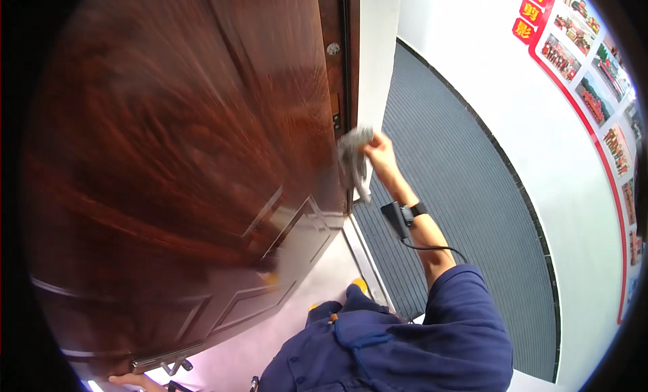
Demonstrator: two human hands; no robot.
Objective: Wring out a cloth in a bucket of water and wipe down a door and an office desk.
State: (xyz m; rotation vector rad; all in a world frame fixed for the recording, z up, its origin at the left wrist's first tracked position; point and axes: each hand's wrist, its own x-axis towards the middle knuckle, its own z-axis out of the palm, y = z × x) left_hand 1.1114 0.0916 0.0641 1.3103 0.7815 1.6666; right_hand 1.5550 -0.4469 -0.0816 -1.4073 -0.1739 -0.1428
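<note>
A crumpled grey cloth (pixel 354 152) hangs from my right hand (pixel 381 154), whose fingers are closed on it. The cloth is against or close to the door frame (pixel 332 68), beside the metal strike plate, and motion blurs it. On the left stands a glossy dark brown wooden door (pixel 182 135), swung open. Low on the left, my left hand (pixel 133 379) holds the door's edge, just below the metal handle (pixel 177 365); its fingers show only in part.
A dark ribbed mat (pixel 439 142) covers the floor beyond the metal threshold (pixel 370 264). A white wall (pixel 574 257) with a red-bordered photo display (pixel 594 101) runs along the right. My right wrist wears a black strapped device (pixel 403 215) with a cable.
</note>
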